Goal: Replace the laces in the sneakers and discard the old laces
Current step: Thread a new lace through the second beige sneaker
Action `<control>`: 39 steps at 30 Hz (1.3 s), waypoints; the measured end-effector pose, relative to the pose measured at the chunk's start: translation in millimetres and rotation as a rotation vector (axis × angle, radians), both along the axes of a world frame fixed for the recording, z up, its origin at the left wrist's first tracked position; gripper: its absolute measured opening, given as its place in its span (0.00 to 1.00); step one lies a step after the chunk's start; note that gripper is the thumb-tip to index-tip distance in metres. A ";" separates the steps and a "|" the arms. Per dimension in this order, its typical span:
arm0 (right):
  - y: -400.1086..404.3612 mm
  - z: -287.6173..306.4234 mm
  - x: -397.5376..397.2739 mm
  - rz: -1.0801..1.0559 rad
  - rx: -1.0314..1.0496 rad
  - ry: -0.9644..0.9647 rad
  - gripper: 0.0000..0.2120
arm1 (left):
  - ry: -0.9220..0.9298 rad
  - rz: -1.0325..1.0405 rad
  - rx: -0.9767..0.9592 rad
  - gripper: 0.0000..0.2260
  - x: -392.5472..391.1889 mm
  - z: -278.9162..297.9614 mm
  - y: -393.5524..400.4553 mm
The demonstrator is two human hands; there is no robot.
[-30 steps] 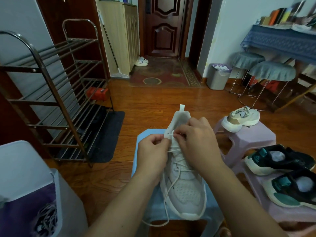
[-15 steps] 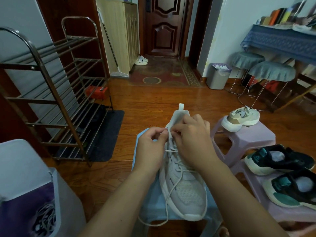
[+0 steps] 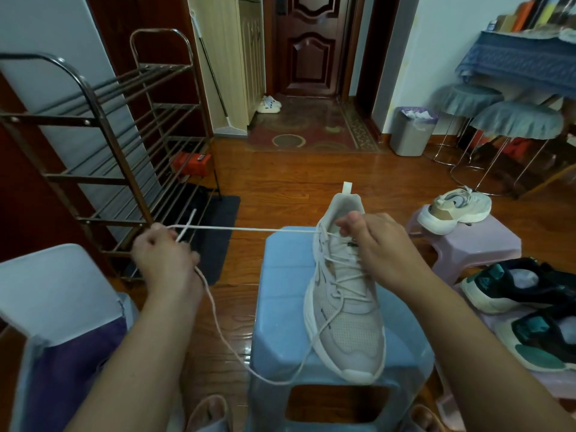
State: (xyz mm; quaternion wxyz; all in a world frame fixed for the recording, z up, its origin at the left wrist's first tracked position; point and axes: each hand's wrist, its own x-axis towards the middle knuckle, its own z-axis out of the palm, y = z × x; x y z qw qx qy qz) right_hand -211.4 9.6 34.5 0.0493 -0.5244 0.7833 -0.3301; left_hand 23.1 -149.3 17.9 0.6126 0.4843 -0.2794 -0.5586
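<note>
Curled tight, the left hand point(image 3: 165, 260) has its grip on the lace point(image 3: 249, 229), which runs taut from the fist at 9 o'clock across to the top eyelets of the sneaker point(image 3: 346, 307). A loose end pokes up past the knuckles, and more lace drops from the fist in a slack loop over the front edge of the blue stool point(image 3: 280, 307) and back up to the lower eyelets. The right hand point(image 3: 380, 244) rests on the sneaker's tongue and collar, fingers bent down on it; whether they pinch the lace I cannot tell. The sneaker stands upright on the stool, toe toward the person, heel at 12 o'clock. At 2 o'clock a second pale sneaker point(image 3: 455, 208) sits on a pink stool point(image 3: 477, 247). At 4 o'clock lie two dark shoes point(image 3: 530, 291). At 8 o'clock stands a bin point(image 3: 59, 294) with a purple liner; at 10 o'clock, a metal rack point(image 3: 109, 145).
</note>
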 end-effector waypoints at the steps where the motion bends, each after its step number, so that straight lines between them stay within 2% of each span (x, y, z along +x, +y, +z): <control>1: -0.6 -1.4 0.6 0.001 -0.003 0.018 0.33 | 0.016 0.001 0.012 0.10 9.3 -2.8 -0.3; 3: -2.9 -6.7 1.2 -0.009 -0.009 0.079 0.37 | -0.020 -0.024 0.021 0.09 17.3 -10.6 0.4; 6: -4.6 -14.3 -0.9 -0.041 -0.029 0.081 0.36 | -0.098 -0.042 0.041 0.08 20.4 -12.2 2.9; 7: -4.2 -15.0 0.4 -0.045 -0.043 0.056 0.33 | -0.138 -0.044 0.042 0.08 22.6 -10.5 3.6; 9: 1.0 -11.6 8.3 -0.056 -0.124 0.047 0.22 | -0.282 -0.103 0.018 0.07 26.7 -1.7 9.3; 11: 10.3 0.1 23.8 -0.143 -0.265 0.047 0.13 | -0.386 -0.256 -0.041 0.06 23.6 15.0 27.9; 12: 15.6 8.8 34.6 -0.185 -0.311 -0.005 0.12 | -0.372 -0.355 -0.067 0.06 19.4 23.3 42.1; 14: 27.6 23.1 59.2 -0.133 -0.266 -0.293 0.11 | -0.271 -0.555 -0.075 0.07 6.8 36.7 74.5; 16: 37.9 28.4 89.2 0.052 -0.113 -0.722 0.09 | -0.165 -0.699 -0.070 0.10 -6.2 41.7 103.6; 17: 40.3 25.6 100.6 0.102 -0.102 -0.905 0.09 | -0.154 -0.735 -0.084 0.10 -11.4 40.8 114.8; 21: 45.4 3.7 118.3 -0.015 -0.357 -1.454 0.07 | -0.279 -0.763 -0.224 0.05 -28.3 35.3 139.4; 23: 50.5 0.1 119.2 -0.015 -0.415 -1.560 0.09 | -0.336 -0.790 -0.288 0.05 -37.1 30.2 145.5; 26: 60.2 10.1 92.0 -0.040 -0.526 -1.616 0.07 | -0.407 -0.915 -0.316 0.03 -43.5 24.8 147.9; 29: 74.4 18.3 9.8 -0.378 -0.783 -1.682 0.07 | -0.476 -1.210 -0.236 0.02 -32.3 24.0 135.4; 31: 98.0 9.2 -52.9 -0.688 -0.896 -1.659 0.05 | -0.572 -1.341 -0.291 0.05 -19.8 27.5 126.4; 33: 127.0 -6.8 -99.8 -0.969 -0.691 -1.294 0.05 | -0.545 -1.363 -0.377 0.09 -10.5 32.7 123.3; 34: 134.4 -11.2 -111.2 -1.018 -0.536 -1.077 0.11 | -0.484 -1.378 -0.399 0.12 -7.5 34.1 123.3; 35: 137.6 -9.6 -109.4 -0.994 -0.420 -0.893 0.14 | -0.428 -1.420 -0.423 0.15 -6.1 36.2 124.3; 37: 129.6 -2.6 -90.3 -0.875 -0.182 -0.659 0.13 | -0.442 -1.481 -0.501 0.14 -10.0 35.2 127.3; 39: 111.5 8.8 -56.0 -0.582 0.049 -0.543 0.13 | -0.588 -1.298 -0.581 0.13 -23.0 21.8 129.8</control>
